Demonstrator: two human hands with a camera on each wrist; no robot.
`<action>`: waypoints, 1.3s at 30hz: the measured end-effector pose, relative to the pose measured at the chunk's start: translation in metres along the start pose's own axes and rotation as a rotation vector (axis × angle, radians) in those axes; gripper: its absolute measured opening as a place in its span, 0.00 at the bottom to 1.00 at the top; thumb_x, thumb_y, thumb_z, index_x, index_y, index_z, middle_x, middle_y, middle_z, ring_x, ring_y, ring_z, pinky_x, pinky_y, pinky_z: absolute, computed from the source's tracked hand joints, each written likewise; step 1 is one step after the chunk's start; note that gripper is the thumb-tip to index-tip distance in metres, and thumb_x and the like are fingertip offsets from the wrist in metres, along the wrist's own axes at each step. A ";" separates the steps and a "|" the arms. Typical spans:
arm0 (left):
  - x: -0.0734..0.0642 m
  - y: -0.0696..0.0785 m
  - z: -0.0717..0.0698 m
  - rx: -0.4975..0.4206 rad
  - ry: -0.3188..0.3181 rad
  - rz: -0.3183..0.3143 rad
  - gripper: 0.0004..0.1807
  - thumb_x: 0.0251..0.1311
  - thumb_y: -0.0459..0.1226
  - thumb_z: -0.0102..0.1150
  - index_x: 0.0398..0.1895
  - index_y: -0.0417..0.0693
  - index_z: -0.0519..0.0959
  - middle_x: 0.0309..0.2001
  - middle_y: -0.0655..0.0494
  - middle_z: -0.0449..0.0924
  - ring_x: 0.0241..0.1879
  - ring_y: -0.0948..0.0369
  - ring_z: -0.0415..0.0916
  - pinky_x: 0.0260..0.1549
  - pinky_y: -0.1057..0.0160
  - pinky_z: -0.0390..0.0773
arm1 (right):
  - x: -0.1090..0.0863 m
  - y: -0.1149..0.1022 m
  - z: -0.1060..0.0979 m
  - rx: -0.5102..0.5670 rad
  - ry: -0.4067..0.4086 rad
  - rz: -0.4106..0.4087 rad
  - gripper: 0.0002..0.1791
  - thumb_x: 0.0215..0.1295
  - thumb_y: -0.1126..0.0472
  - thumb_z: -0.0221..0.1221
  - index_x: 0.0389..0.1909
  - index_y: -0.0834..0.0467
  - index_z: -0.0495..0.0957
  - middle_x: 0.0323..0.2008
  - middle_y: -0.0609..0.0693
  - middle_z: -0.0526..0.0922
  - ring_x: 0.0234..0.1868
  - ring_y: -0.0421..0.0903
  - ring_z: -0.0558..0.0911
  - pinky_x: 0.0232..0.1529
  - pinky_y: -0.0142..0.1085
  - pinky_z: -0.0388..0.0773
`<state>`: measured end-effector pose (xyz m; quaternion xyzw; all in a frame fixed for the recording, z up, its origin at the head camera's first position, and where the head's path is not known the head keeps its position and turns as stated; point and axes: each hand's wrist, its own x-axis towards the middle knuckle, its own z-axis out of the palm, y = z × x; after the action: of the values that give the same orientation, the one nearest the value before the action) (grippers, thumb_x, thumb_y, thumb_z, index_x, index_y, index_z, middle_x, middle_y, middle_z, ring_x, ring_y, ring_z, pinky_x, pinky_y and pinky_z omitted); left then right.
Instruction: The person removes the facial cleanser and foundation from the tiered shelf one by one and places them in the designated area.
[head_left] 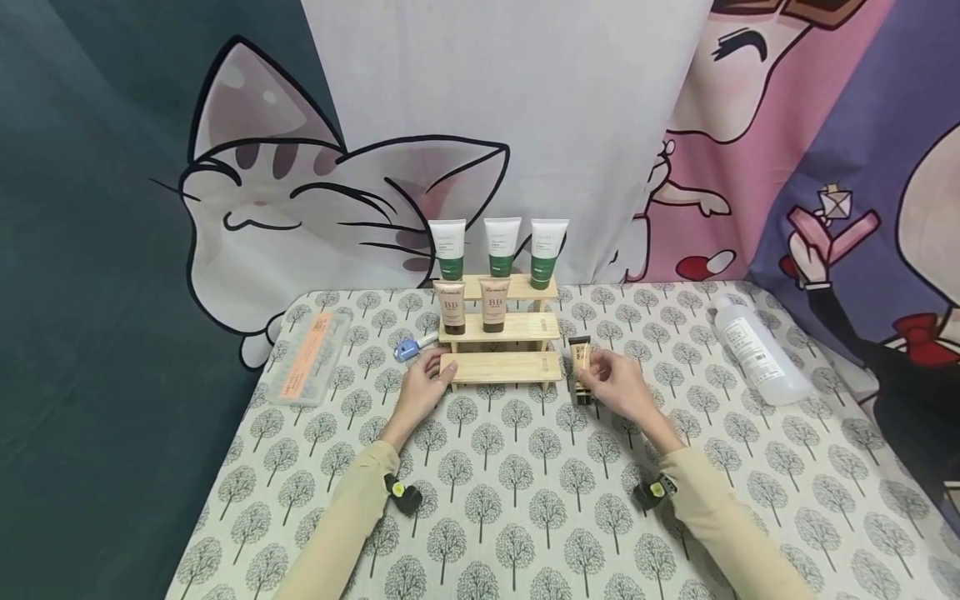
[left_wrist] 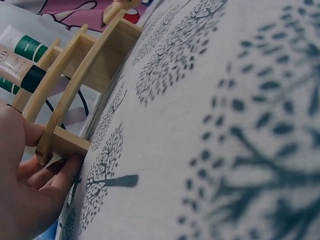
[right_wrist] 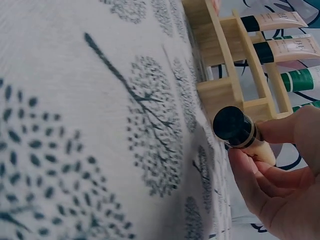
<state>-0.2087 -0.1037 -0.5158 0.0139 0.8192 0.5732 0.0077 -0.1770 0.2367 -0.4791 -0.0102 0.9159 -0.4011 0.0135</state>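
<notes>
A three-tier wooden display rack stands on the cloth. My left hand grips the left end of its lowest step, thumb on one side and fingers curled round the other, as the left wrist view shows. To the rack's right, my right hand pinches a gold cosmetic tube between thumb and fingers; its black cap points downward. Two pinkish BB cream tubes stand cap-down at the left of the middle step. On the top step are three white-and-green tubes, spaced apart.
Behind the left hand lies a blue object with a pale end. A clear flat case with an orange label lies far left. On the right, a translucent bottle lies on its side. A cartoon-printed curtain hangs behind the table.
</notes>
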 end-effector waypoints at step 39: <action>0.002 0.001 -0.003 -0.005 -0.013 0.038 0.24 0.65 0.37 0.64 0.62 0.37 0.75 0.59 0.38 0.81 0.60 0.45 0.79 0.66 0.50 0.76 | 0.003 -0.034 -0.024 -0.108 0.089 -0.116 0.24 0.68 0.54 0.64 0.54 0.70 0.78 0.41 0.63 0.87 0.41 0.58 0.88 0.40 0.46 0.89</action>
<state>-0.2105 -0.1058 -0.5138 0.0333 0.8173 0.5752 0.0020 -0.1804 0.2307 -0.4380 -0.0462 0.9337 -0.3514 -0.0511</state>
